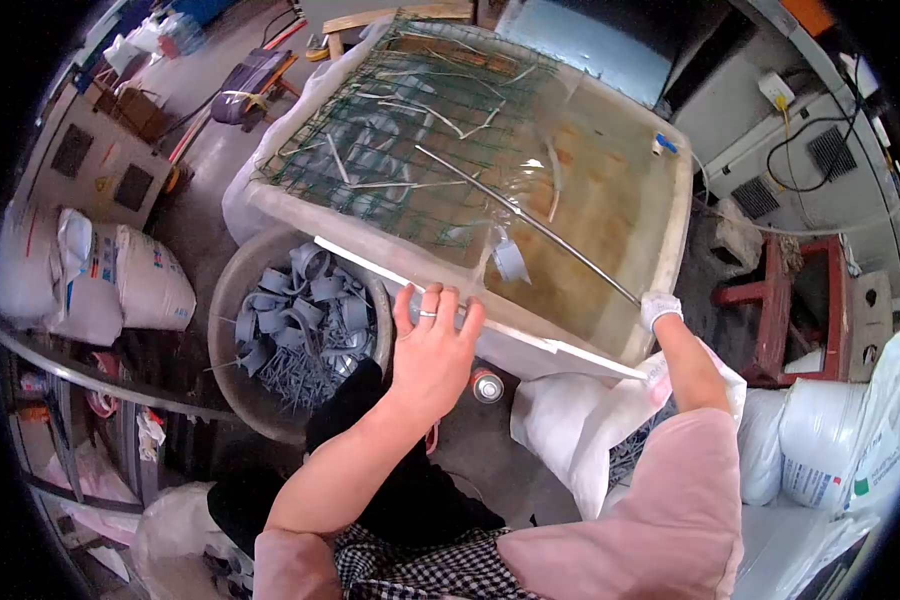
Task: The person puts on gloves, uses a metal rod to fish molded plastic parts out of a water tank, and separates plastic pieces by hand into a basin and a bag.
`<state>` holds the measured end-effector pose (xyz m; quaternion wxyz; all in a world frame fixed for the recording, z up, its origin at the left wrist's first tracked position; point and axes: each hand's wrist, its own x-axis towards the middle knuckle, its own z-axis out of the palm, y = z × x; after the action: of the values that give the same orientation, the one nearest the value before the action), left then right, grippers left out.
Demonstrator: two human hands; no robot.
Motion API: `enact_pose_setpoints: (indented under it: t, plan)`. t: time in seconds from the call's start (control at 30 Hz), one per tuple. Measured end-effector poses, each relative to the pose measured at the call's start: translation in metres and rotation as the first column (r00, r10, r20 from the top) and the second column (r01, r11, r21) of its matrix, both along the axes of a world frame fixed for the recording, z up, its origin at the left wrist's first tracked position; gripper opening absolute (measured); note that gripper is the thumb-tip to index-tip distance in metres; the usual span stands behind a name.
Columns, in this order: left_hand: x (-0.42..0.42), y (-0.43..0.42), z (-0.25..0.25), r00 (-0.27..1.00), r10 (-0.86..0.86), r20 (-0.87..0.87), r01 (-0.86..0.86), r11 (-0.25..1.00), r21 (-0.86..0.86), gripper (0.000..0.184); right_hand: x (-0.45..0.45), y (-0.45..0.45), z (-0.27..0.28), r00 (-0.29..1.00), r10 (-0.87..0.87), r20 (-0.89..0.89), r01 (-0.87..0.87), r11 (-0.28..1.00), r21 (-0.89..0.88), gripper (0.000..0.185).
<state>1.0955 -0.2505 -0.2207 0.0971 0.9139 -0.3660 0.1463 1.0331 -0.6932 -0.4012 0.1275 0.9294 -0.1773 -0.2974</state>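
Note:
My right hand [660, 310], in a white glove, grips the near end of a long thin metal rod [570, 245] at the right rim of a water tub [675, 235]. The rod slants across the tub to the far left. My left hand [435, 335], bare with a ring, is curled at the tub's near edge around a grey plastic piece [459, 317], mostly hidden by the fingers. Another grey plastic piece [510, 261] lies in the water below the rod. Green netting [370, 140] with pale strips covers the tub's left part, with grey pieces beneath it.
A round bin [232, 300] of curved grey parts and thin scraps stands at the left. An open white sack [570, 425] holds grey scraps. A spray can [486, 386] is on the floor. Full sacks [155, 280], a red metal frame [770, 300] and cabinets [810, 130] surround the tub.

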Motion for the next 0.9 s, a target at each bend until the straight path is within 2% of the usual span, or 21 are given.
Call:
enact_pose_setpoints:
  t: [0.03, 0.1, 0.2, 0.23, 0.27, 0.3, 0.33, 0.4, 0.47, 0.5, 0.57, 0.67, 0.77, 0.9]
  plan:
    - [-0.001, -0.001, 0.001, 1.000, 0.018, 0.003, -0.018, 1.000, -0.001, 0.042, 0.002, 0.005, -0.001, 0.998, 0.011, 0.055, -0.011, 1.000, -0.001, 0.026]
    - [-0.003, -0.001, 0.004, 0.999, 0.018, -0.035, -0.017, 1.000, 0.018, 0.037, 0.006, -0.002, -0.014, 0.998, 0.066, 0.023, -0.066, 0.997, 0.028, 0.027]
    - [0.002, 0.002, -0.001, 0.999, 0.037, -0.011, -0.037, 0.999, -0.012, 0.032, 0.007, -0.012, -0.014, 0.949, -0.072, 0.308, 0.034, 0.992, 0.125, 0.024]
    - [0.002, 0.002, -0.003, 1.000, 0.024, 0.000, -0.024, 0.999, -0.037, 0.031, 0.003, -0.005, 0.016, 0.918, -0.003, 0.395, -0.038, 0.995, 0.096, 0.024]
    - [0.004, 0.002, -0.007, 0.999, 0.024, 0.028, -0.022, 0.999, -0.048, 0.029, 0.002, -0.017, 0.034, 0.924, -0.020, 0.381, -0.044, 0.986, 0.159, 0.026]
    - [0.006, 0.003, -0.008, 0.999, 0.012, 0.030, -0.010, 0.998, -0.057, 0.029, -0.008, -0.047, 0.038, 0.846, -0.027, 0.532, -0.123, 0.962, 0.244, 0.024]
    - [0.006, 0.003, -0.009, 0.999, 0.016, 0.045, -0.013, 0.998, -0.056, 0.028, -0.011, -0.006, 0.119, 0.848, 0.080, 0.525, -0.182, 0.972, 0.147, 0.021]
    - [0.006, 0.004, -0.008, 0.999, 0.018, 0.044, -0.015, 0.998, -0.067, 0.027, -0.041, -0.022, 0.175, 0.759, 0.157, 0.632, -0.225, 0.974, 0.029, 0.027]
    - [0.006, 0.008, -0.009, 0.999, 0.018, 0.032, -0.016, 0.997, -0.070, 0.028, -0.076, -0.024, 0.239, 0.805, 0.109, 0.583, -0.093, 0.994, -0.057, 0.030]
    - [0.004, 0.006, -0.009, 1.000, 0.020, 0.024, -0.018, 0.997, -0.073, 0.029, -0.104, -0.009, 0.297, 0.873, -0.025, 0.488, 0.053, 0.998, -0.044, 0.031]
    - [0.002, 0.005, -0.008, 1.000, -0.009, 0.021, 0.011, 0.994, -0.111, 0.032, -0.141, -0.018, 0.328, 0.877, -0.048, 0.478, 0.099, 0.992, -0.083, 0.031]
    - [0.000, 0.008, -0.006, 0.999, -0.007, 0.039, 0.012, 0.992, -0.125, 0.032, -0.180, -0.021, 0.348, 0.852, -0.124, 0.509, 0.152, 0.988, -0.013, 0.030]
    - [-0.002, 0.009, -0.003, 1.000, -0.011, 0.021, 0.013, 0.994, -0.108, 0.033, -0.199, -0.017, 0.349, 0.875, -0.092, 0.474, 0.118, 0.993, -0.025, 0.029]
    - [-0.002, 0.009, -0.003, 0.999, -0.015, 0.032, 0.019, 0.993, -0.118, 0.033, -0.174, 0.002, 0.330, 0.931, -0.118, 0.345, 0.121, 0.993, 0.012, 0.030]
